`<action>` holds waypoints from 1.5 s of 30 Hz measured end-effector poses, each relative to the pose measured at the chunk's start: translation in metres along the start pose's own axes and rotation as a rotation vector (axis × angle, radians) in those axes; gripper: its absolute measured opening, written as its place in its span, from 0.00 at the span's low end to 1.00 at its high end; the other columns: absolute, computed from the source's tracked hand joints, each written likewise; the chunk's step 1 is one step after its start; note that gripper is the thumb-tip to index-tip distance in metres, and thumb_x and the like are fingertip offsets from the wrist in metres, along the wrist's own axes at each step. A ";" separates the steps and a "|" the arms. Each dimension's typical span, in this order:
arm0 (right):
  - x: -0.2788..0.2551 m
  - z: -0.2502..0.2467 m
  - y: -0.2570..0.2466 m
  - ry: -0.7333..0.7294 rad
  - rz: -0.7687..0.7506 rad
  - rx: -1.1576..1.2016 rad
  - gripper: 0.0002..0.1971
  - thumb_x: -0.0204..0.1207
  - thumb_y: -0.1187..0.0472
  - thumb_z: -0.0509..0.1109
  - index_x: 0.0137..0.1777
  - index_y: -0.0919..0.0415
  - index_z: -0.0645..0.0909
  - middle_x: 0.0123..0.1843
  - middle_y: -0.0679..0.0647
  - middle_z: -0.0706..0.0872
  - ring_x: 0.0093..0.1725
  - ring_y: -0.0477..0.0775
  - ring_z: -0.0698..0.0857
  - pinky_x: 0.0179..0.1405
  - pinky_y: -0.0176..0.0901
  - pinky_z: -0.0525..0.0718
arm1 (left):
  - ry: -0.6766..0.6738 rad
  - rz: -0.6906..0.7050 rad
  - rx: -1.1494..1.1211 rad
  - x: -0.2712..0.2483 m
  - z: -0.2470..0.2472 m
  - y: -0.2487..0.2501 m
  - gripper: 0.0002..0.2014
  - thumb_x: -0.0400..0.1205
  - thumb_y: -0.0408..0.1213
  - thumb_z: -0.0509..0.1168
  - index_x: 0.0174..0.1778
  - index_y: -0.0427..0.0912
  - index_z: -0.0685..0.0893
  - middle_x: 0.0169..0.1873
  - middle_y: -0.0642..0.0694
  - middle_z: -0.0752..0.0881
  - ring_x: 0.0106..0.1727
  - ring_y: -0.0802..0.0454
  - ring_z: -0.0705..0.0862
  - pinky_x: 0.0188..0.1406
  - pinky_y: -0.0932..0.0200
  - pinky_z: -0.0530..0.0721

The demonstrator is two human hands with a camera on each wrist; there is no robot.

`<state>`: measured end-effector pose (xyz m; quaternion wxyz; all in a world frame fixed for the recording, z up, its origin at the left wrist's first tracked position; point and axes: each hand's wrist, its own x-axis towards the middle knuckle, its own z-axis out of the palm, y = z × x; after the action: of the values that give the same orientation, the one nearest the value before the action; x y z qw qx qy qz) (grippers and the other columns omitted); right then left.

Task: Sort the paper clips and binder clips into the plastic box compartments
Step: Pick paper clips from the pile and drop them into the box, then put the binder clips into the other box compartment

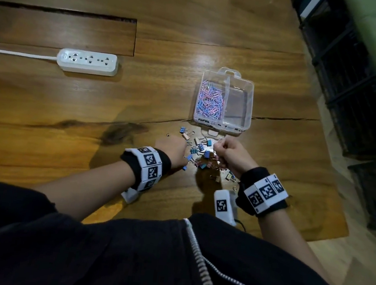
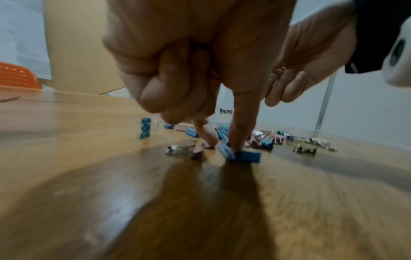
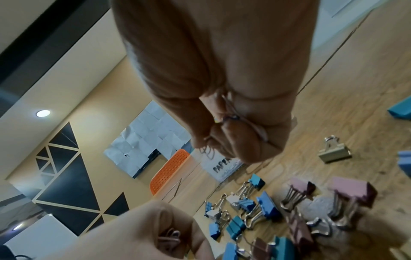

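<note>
A clear plastic box (image 1: 249, 97) lies open on the wooden table; its left compartment holds pink and blue paper clips (image 1: 209, 102), and its right compartment shows nothing inside. Several blue, pink and gold binder clips (image 1: 201, 154) lie scattered between my hands, just in front of the box. My left hand (image 1: 183, 162) is curled round pink paper clips (image 3: 169, 235), its thumb and forefinger (image 2: 239, 126) reaching down onto a blue binder clip (image 2: 248, 156). My right hand (image 1: 221, 151) is a fist gripping thin paper clips (image 3: 231, 117), hovering over the pile's right side.
A white power strip (image 1: 88, 62) with its cord lies far left on the table. Black crates (image 1: 355, 80) stand beyond the table's right edge. An orange chair back (image 3: 169, 168) shows behind the table. The box's labelled front wall (image 3: 222, 167) faces the pile.
</note>
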<state>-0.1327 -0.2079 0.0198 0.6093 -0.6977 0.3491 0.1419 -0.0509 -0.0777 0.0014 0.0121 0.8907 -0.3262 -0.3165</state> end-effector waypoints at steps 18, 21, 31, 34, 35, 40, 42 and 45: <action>0.040 -0.029 -0.054 0.114 -0.039 -0.097 0.10 0.80 0.63 0.59 0.36 0.59 0.68 0.33 0.52 0.70 0.28 0.46 0.68 0.26 0.35 0.69 | 0.006 -0.206 -1.614 0.051 -0.093 0.021 0.04 0.81 0.25 0.58 0.43 0.36 0.76 0.38 0.41 0.76 0.35 0.52 0.78 0.29 0.63 0.86; 0.057 -0.033 -0.071 0.164 -0.067 -0.143 0.11 0.80 0.63 0.59 0.35 0.58 0.67 0.32 0.52 0.69 0.28 0.46 0.68 0.26 0.36 0.70 | -0.034 -0.160 -1.536 0.065 -0.106 0.033 0.21 0.82 0.44 0.59 0.68 0.39 0.72 0.62 0.36 0.75 0.62 0.43 0.77 0.65 0.45 0.78; 0.089 -0.016 -0.093 0.174 -0.113 -0.215 0.05 0.80 0.65 0.60 0.50 0.64 0.75 0.36 0.53 0.77 0.33 0.49 0.77 0.33 0.30 0.80 | 0.119 -0.027 -1.359 0.055 -0.106 0.027 0.24 0.85 0.50 0.49 0.73 0.39 0.68 0.72 0.39 0.71 0.74 0.44 0.68 0.71 0.50 0.70; 0.083 -0.015 -0.091 0.157 -0.182 -0.327 0.13 0.80 0.66 0.58 0.61 0.70 0.78 0.54 0.60 0.83 0.54 0.56 0.81 0.42 0.26 0.77 | 0.194 -0.022 -1.094 0.050 -0.096 0.012 0.10 0.83 0.33 0.57 0.60 0.41 0.75 0.53 0.44 0.79 0.58 0.48 0.76 0.45 0.62 0.76; 0.080 -0.016 -0.090 0.146 -0.190 -0.305 0.15 0.80 0.67 0.57 0.63 0.70 0.77 0.61 0.61 0.82 0.62 0.57 0.79 0.52 0.32 0.75 | 0.194 -0.021 -0.990 0.048 -0.089 0.006 0.11 0.82 0.31 0.58 0.60 0.40 0.76 0.55 0.43 0.79 0.58 0.47 0.77 0.48 0.59 0.79; 0.050 -0.024 -0.070 0.099 -0.292 -0.038 0.16 0.79 0.73 0.55 0.65 0.68 0.74 0.66 0.57 0.78 0.65 0.50 0.75 0.67 0.43 0.72 | 0.081 -0.073 -0.318 0.033 -0.053 -0.021 0.21 0.80 0.29 0.61 0.70 0.42 0.72 0.70 0.39 0.70 0.71 0.41 0.67 0.71 0.49 0.69; 0.032 -0.029 -0.053 0.143 -0.290 0.080 0.14 0.78 0.73 0.56 0.62 0.67 0.75 0.60 0.55 0.78 0.56 0.48 0.78 0.59 0.44 0.78 | 0.021 -0.071 -0.244 0.026 -0.041 -0.027 0.26 0.77 0.29 0.64 0.73 0.42 0.69 0.69 0.38 0.68 0.70 0.41 0.67 0.68 0.51 0.71; 0.003 -0.033 -0.017 0.279 -0.196 0.106 0.13 0.78 0.73 0.56 0.59 0.66 0.76 0.56 0.54 0.78 0.45 0.46 0.78 0.41 0.35 0.79 | -0.032 -0.032 -0.179 0.018 -0.026 -0.031 0.33 0.75 0.35 0.69 0.76 0.43 0.65 0.69 0.39 0.67 0.70 0.42 0.66 0.66 0.51 0.72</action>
<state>-0.1262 -0.2402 0.0380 0.6020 -0.7082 0.3673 -0.0350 -0.0076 -0.0682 0.0052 0.0816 0.8859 -0.2825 -0.3587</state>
